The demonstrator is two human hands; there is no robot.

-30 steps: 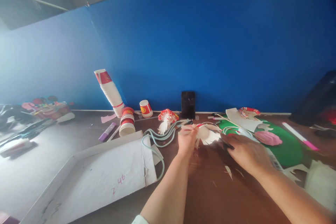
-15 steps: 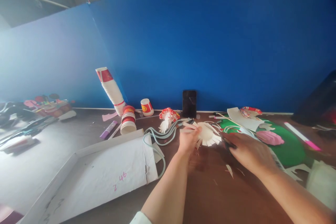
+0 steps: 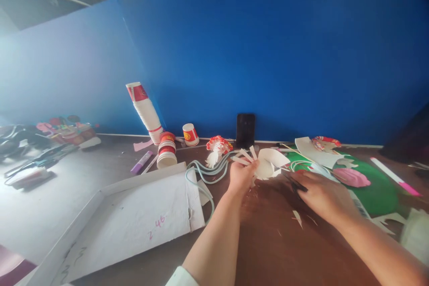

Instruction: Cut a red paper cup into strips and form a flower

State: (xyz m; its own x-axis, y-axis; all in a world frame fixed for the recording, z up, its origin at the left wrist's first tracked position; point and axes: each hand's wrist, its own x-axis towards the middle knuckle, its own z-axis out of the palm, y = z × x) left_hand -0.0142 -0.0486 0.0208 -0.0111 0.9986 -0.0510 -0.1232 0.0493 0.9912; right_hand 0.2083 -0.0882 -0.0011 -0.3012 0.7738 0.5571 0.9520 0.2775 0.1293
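Between thumb and fingers, my left hand (image 3: 243,176) pinches a white paper cup (image 3: 266,167) whose wall is slit into strips. Several strips splay out past the thumb, and the cup's inside faces up toward me. To its right, my right hand (image 3: 323,194) is closed around dark-handled scissors (image 3: 296,183), with the blades pointing left at the cup's edge. How far the blades are apart I cannot tell. A red-and-white fringed paper flower (image 3: 218,146) lies behind my left hand. Small paper scraps (image 3: 297,219) are scattered on the brown table (image 3: 268,254) below the scissors.
A leaning stack of paper cups (image 3: 147,114) and a single upturned cup (image 3: 191,135) stand by the blue partition (image 3: 268,53). Left lies a white box lid (image 3: 144,214), touched by a pale cable (image 3: 204,172). A phone (image 3: 246,130) leans at the back; a green sheet (image 3: 382,192) lies right.
The cup has turned in my left hand: its strips now fan out on the left, and a broader uncut-looking part of the wall faces the scissors. My right hand still holds the scissors.
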